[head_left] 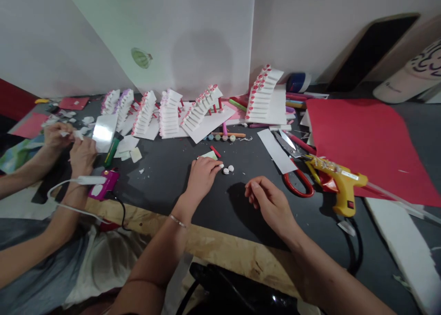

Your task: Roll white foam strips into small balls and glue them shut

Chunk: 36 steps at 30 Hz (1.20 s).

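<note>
My left hand [202,176] rests on the dark tabletop, closed in a pinch on a small white piece [221,166] at its fingertips. Just right of those fingertips lie two small white round pieces [226,171], close together. Behind the hand are a pale green paper piece [208,154] and a short red stick [215,151]. My right hand [268,200] hovers above the table to the right, its fingers loosely curled in with nothing visible in them. The pair of red-handled scissors [298,182] is the closest tool to it.
A yellow hot glue gun [339,179] lies right of the scissors, near red sheets [372,154]. Several white stepped paper models [203,108] stand along the wall. At left, a co-worker's hands [82,152] handle white scraps beside a magenta power adapter [105,185] with cables.
</note>
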Tool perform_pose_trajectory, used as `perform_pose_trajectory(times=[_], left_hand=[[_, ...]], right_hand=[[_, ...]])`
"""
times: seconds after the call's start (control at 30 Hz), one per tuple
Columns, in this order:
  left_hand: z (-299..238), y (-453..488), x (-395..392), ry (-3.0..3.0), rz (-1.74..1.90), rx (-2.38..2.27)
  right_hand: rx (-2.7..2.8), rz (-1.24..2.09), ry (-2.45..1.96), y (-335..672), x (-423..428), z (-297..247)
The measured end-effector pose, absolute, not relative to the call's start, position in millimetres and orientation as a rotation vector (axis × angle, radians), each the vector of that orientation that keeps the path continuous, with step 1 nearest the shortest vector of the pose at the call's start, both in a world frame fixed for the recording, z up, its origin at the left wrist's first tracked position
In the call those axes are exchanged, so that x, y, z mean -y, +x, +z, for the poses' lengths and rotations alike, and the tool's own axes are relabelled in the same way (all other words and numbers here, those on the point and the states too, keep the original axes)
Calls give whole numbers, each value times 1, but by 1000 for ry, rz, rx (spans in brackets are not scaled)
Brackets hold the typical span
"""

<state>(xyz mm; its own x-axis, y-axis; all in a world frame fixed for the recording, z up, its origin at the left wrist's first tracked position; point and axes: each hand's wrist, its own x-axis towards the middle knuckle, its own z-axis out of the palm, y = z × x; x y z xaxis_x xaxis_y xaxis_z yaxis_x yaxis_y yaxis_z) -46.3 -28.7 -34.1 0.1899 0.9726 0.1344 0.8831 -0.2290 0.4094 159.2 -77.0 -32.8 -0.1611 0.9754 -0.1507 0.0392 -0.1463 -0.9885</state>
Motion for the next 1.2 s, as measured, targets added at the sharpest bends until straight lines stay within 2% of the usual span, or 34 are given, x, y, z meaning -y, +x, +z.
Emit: perform_pose_trajectory(times=[0.67, 0.83, 0.97, 1.07, 1.2], left_hand=[[-38, -44, 27, 2324, 621, -1947], [-25, -46, 38, 2297, 922, -1969], [-12, -40, 51, 2173, 1101, -1584], [-10, -29, 60, 2008, 1039, -1172], [-15, -16, 65, 1822, 985, -1043]], right_hand=[[1311, 1425, -1313, 164, 76, -36], [1402, 1385, -1308, 165, 79, -34], [1346, 1576, -1241, 159, 82, -31], [1253, 1768, -1153, 152, 84, -29], [1162, 1839, -1102, 148, 85, -27]])
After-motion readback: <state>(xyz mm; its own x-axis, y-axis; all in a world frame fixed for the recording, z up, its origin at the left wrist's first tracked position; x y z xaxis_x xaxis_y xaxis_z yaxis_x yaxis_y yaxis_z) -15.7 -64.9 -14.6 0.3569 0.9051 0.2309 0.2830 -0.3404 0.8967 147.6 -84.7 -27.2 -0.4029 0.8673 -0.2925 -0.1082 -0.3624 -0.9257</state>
